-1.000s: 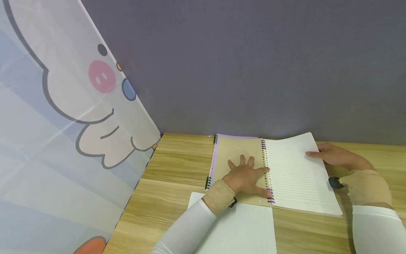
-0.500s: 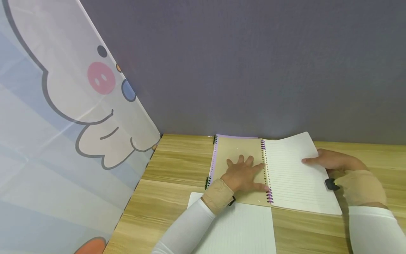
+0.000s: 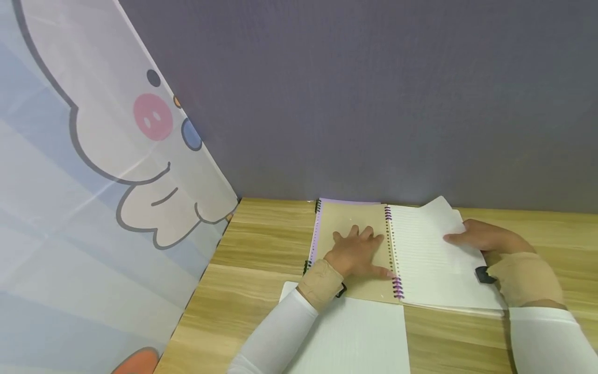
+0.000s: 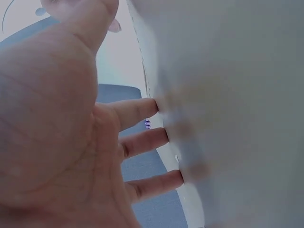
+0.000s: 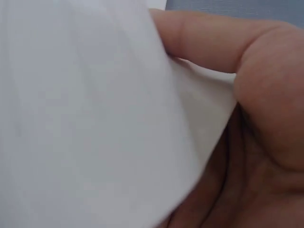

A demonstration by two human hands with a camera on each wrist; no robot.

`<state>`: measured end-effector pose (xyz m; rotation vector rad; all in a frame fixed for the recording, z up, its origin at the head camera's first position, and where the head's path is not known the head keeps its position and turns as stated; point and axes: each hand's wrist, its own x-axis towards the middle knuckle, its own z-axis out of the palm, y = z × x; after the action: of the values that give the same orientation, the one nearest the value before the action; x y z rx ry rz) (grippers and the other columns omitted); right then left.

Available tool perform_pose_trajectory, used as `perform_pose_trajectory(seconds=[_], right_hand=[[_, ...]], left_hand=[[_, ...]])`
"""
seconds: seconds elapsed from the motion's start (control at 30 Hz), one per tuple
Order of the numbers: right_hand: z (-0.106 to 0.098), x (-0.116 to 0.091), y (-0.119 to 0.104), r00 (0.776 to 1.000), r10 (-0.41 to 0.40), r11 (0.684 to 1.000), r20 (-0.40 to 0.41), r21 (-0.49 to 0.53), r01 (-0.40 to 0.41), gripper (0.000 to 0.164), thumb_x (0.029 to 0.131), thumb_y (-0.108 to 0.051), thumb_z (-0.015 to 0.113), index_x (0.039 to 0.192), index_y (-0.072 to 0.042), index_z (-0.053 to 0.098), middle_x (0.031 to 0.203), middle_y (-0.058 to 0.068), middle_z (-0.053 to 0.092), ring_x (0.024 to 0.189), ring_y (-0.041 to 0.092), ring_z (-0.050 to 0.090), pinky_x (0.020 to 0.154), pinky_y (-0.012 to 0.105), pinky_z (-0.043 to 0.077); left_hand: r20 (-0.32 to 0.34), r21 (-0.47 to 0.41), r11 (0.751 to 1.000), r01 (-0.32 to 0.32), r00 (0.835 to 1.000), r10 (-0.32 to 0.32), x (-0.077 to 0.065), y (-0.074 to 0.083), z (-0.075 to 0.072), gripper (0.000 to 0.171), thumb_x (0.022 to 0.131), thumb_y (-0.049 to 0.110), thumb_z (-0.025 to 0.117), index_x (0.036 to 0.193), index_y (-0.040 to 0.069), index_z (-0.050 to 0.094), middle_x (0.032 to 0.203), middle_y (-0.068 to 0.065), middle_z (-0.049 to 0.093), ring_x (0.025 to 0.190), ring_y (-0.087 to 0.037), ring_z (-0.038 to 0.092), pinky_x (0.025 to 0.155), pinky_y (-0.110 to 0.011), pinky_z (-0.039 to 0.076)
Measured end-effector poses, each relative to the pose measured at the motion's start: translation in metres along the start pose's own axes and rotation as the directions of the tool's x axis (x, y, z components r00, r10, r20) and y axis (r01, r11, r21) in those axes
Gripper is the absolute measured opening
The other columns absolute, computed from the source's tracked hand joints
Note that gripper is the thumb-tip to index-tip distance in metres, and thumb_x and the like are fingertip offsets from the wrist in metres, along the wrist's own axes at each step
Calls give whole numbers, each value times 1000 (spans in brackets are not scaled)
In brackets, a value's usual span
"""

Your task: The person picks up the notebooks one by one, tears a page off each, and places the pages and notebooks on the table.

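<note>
A spiral notebook [image 3: 422, 265] with purple rings lies open, its lined white pages on the right and a tan cover [image 3: 374, 218] on the left. My left hand [image 3: 357, 254] rests on the tan cover with fingers spread, the thumb at the purple rings. In the left wrist view its fingertips [image 4: 176, 177] touch the surface. My right hand [image 3: 483, 236] pinches the right edge of the pages, thumb on top and fingers beneath. In the right wrist view a white page [image 5: 90, 114] curves up past the thumb [image 5: 199, 40].
Beneath the tan cover, a lilac notebook [image 3: 315, 236] with dark rings shows at the left and top. A white lined sheet [image 3: 359, 332] lies at the front under my left forearm. A grey panel [image 3: 374, 104] rises behind the wooden table [image 3: 261, 239]; a cartoon-printed sheet [image 3: 93, 234] hangs left.
My right hand has shifted slightly left, and the lifted page's top corner has moved left, baring another page beneath. My left hand stays on the tan cover, its thumb and fingers drawn slightly leftward.
</note>
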<state>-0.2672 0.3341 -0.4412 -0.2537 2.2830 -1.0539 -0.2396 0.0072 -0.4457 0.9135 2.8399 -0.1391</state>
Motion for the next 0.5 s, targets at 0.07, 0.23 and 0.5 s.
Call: perform_pose_trajectory(seconds=[0.07, 0.23, 0.5], right_hand=[[-1, -1, 0, 999, -4, 997, -36, -83, 1, 58, 92, -36, 50, 120, 14, 40, 95, 10, 59, 83, 23, 58, 72, 36, 45], [3, -3, 0, 989, 3, 955, -148, -294, -47, 73, 90, -51, 47, 118, 17, 38, 104, 25, 55, 93, 35, 55, 78, 42, 42], [8, -6, -3, 979, 3, 909, -201, -407, -86, 87, 90, -58, 40, 120, 23, 29, 119, 40, 40, 106, 49, 45, 82, 49, 39]], left_hand=[[1, -12, 1000, -1, 1000, 1, 3, 0, -2, 99, 60, 91, 34, 142, 35, 28, 134, 11, 31, 113, -19, 32, 76, -62, 33], [14, -57, 998, 19, 1000, -18, 6, 0, -6, 95, 57, 88, 44, 137, 37, 37, 134, 13, 30, 114, -23, 32, 73, -61, 33], [43, -160, 985, 62, 998, -56, 16, 2, -9, 93, 60, 83, 51, 136, 32, 36, 148, 14, 21, 133, -42, 17, 82, -70, 24]])
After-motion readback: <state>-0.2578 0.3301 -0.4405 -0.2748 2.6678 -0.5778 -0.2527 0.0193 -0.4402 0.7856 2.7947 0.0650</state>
